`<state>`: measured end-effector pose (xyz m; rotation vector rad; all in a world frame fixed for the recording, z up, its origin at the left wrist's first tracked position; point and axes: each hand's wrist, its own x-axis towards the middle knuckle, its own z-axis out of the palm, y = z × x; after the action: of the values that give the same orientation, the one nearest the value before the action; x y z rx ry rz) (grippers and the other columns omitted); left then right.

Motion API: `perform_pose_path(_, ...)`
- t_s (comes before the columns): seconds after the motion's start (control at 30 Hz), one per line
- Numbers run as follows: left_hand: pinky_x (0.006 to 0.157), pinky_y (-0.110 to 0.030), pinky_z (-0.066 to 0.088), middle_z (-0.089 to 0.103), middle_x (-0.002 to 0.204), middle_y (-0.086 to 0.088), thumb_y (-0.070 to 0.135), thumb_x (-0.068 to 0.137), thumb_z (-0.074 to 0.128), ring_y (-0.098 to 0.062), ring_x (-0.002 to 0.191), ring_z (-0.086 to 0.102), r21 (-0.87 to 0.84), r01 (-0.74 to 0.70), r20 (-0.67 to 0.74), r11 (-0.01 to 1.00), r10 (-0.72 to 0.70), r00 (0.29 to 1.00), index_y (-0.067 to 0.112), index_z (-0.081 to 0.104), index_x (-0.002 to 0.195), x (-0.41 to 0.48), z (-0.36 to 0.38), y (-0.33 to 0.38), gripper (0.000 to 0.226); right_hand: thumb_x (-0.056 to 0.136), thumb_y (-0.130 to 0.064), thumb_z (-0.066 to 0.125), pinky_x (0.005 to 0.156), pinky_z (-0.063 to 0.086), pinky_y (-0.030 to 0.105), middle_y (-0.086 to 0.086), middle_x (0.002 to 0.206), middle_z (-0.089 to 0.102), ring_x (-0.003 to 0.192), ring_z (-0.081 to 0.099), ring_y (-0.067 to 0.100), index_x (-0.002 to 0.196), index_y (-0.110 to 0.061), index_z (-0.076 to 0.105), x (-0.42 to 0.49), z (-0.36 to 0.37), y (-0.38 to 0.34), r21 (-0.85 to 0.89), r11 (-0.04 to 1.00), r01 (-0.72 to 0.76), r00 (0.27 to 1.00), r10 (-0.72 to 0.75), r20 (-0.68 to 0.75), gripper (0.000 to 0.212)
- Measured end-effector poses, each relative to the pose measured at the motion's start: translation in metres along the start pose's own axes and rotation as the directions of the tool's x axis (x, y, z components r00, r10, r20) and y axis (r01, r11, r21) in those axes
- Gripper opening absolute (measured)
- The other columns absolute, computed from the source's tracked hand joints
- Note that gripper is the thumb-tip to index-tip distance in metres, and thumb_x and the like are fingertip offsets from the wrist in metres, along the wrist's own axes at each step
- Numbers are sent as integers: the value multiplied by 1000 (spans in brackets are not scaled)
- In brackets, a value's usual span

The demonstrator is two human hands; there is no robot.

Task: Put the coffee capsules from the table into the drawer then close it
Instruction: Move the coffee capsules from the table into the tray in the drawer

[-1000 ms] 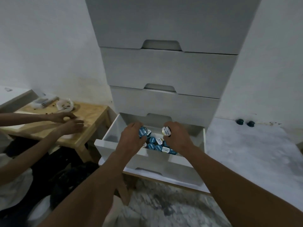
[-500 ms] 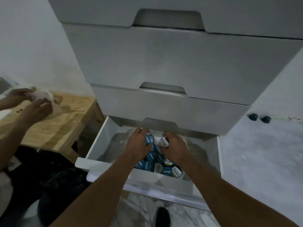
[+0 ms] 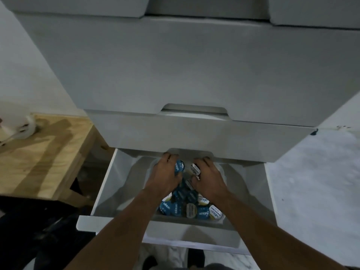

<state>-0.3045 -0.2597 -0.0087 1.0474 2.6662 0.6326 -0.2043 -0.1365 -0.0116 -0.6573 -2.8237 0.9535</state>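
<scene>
Pale wooden table (image 3: 48,152) at left. Inside the open white bottom drawer (image 3: 109,184), the left hand (image 3: 165,176) curls round a round blue-lidded coffee capsule (image 3: 179,167) and the right hand (image 3: 209,181) grips a white-lidded capsule (image 3: 194,169). A heap of blue and white capsules (image 3: 187,208) lies beneath the wrists. The held capsules' bodies are hidden in the palms.

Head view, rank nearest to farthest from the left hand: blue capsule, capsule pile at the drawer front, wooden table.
1. Blue capsule: in the left hand grip.
2. Capsule pile: inside the drawer, nearer its front.
3. Wooden table: far left, outside the drawer.
</scene>
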Motion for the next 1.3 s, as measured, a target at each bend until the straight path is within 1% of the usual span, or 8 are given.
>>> perform_pose_path(0.3, 90, -31, 47, 52, 124, -2, 22, 83, 64, -20, 108, 55, 29, -108, 73, 994, 105, 992, 18, 51, 123, 6, 11, -10, 43, 77, -9, 68, 80, 43, 28, 10, 114, 58, 101, 58, 30, 113, -10, 56, 3, 4, 12, -74, 996, -49, 998, 47, -35, 38)
perform_pose_path(0.47, 89, -34, 49, 56, 119, -1, 24, 81, 61, -19, 109, 54, 77, -143, 65, 987, 138, 988, 19, 56, 118, 10, 16, -12, 37, 76, -11, 66, 75, 42, 26, 8, 106, 60, 94, 59, 28, 103, -12, 60, 8, 11, 14, -86, 995, -59, 998, 56, -36, 28)
perform_pose_path(0.57, 88, -35, 49, 58, 116, -2, 25, 80, 60, -20, 108, 55, 97, -151, 54, 984, 146, 988, 18, 58, 115, 13, 18, -15, 36, 77, -11, 64, 72, 36, 22, 10, 106, 60, 93, 59, 28, 104, -9, 60, 11, 15, 14, -101, 993, -67, 998, 64, -27, 27)
perform_pose_path(0.9, 88, -39, 51, 59, 113, -4, 30, 85, 56, -22, 106, 56, 125, -182, 54, 975, 176, 983, 15, 62, 112, 17, 24, -22, 31, 87, -22, 61, 71, 37, 22, 7, 99, 64, 88, 62, 26, 98, -11, 66, 15, 18, 15, -107, 989, -105, 993, 100, -56, 17)
perform_pose_path(1.07, 85, -38, 52, 61, 110, -5, 26, 89, 54, -21, 101, 58, 135, -208, 43, 969, 204, 978, 14, 65, 107, 19, 24, -27, 25, 89, -20, 58, 76, 52, 34, 5, 100, 66, 89, 64, 27, 99, -18, 67, 15, 16, 15, -117, 987, -114, 992, 108, -58, 14)
perform_pose_path(1.13, 84, -38, 53, 61, 110, -5, 24, 88, 56, -21, 101, 58, 129, -211, 46, 969, 207, 977, 14, 65, 107, 18, 23, -27, 23, 89, -21, 58, 75, 51, 31, 4, 99, 66, 88, 64, 26, 100, -19, 66, 15, 15, 15, -125, 985, -118, 992, 111, -62, 14)
perform_pose_path(1.23, 85, -37, 53, 61, 111, -5, 23, 88, 57, -21, 103, 58, 131, -210, 53, 969, 205, 977, 15, 65, 108, 17, 21, -25, 23, 92, -18, 56, 71, 37, 20, 6, 101, 62, 89, 62, 26, 102, -13, 67, 15, 16, 14, -120, 984, -131, 991, 127, -46, 16)
perform_pose_path(1.3, 86, -36, 53, 61, 112, -5, 22, 88, 57, -21, 103, 58, 133, -210, 55, 969, 204, 977, 15, 65, 109, 16, 19, -24, 23, 92, -14, 55, 74, 40, 22, 8, 101, 62, 91, 61, 27, 102, -9, 67, 16, 19, 13, -102, 986, -129, 991, 126, -36, 17)
